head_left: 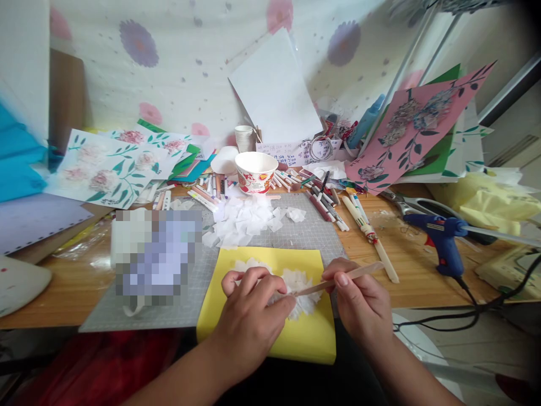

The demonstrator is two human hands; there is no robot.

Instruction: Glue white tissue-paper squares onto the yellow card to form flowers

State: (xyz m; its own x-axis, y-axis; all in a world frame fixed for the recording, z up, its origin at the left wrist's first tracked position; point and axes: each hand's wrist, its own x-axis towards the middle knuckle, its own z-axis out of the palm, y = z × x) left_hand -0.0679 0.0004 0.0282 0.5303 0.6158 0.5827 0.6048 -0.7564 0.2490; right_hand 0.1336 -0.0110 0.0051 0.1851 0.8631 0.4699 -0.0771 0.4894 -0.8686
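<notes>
My right hand (361, 301) grips a flat wooden craft stick (357, 274) between thumb and fingers. The stick slants down to the left, its tip by the thumb and forefinger of my left hand (253, 307). The left fingers are bent and drawn together; whatever they pinch is too small to make out. Beneath both hands lies a yellow sheet of paper (266, 347), overhanging the table's front edge. On it sit two ruffled white paper flowers, a right one (302, 310) under the stick's tip and a left one (251, 264) mostly covered by my left hand.
Loose white paper squares (243, 220) are heaped on the grey cutting mat (296, 211), before a paper bowl (257, 163). Markers (325, 206) lie behind. At right are a blue glue gun (442, 234) with a cable and scissors (422, 204). Flower pictures (105, 169) lean at left.
</notes>
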